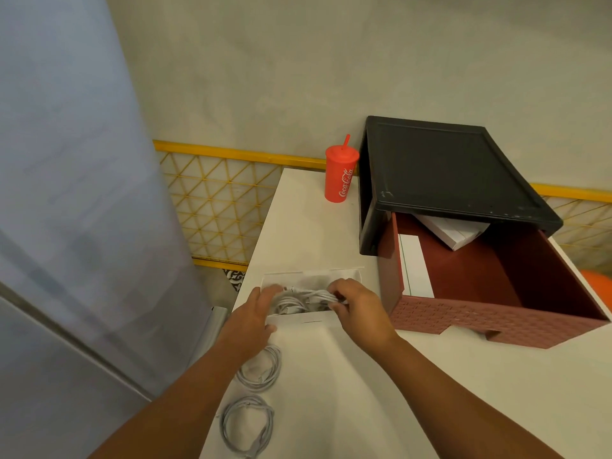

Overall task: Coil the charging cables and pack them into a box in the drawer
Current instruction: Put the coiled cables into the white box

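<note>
A pale blue-grey panel [66, 193] fills the left side of the frame, with a yellow lattice barrier [215, 200] beside it, against the wall. At the lower centre-left, two coiled white cables lie loose on the white table [331, 392]. The lower coil [248, 425] sits near the bottom edge, and the upper coil [260, 369] lies just above it, partly hidden under the left forearm.

Above the coils, the left hand [255, 313] reaches into the left end of an open white box [314, 318]. Its fingers are stretched fairly straight over the contents and its thumb lies outside the near wall; the fingertips are blurred. Inside the box, between the two hands, lies a white cable bundle [298, 299]. The right hand [357, 309] is at the box's right end, and its curled fingers pinch strands of that bundle just above the near wall.

Higher up, at centre, a red Coca-Cola cup [341, 173] with a lid and straw stands near the far table edge. To its right is a black cabinet [457, 173] with its reddish-brown drawer [496, 283] pulled out towards the lower right, just beside the right hand but not touching it. The drawer holds a flat white box [415, 266] along its left wall and a second white box [453, 231] tilted at the back. Something orange [596, 283] shows at the right edge.
</note>
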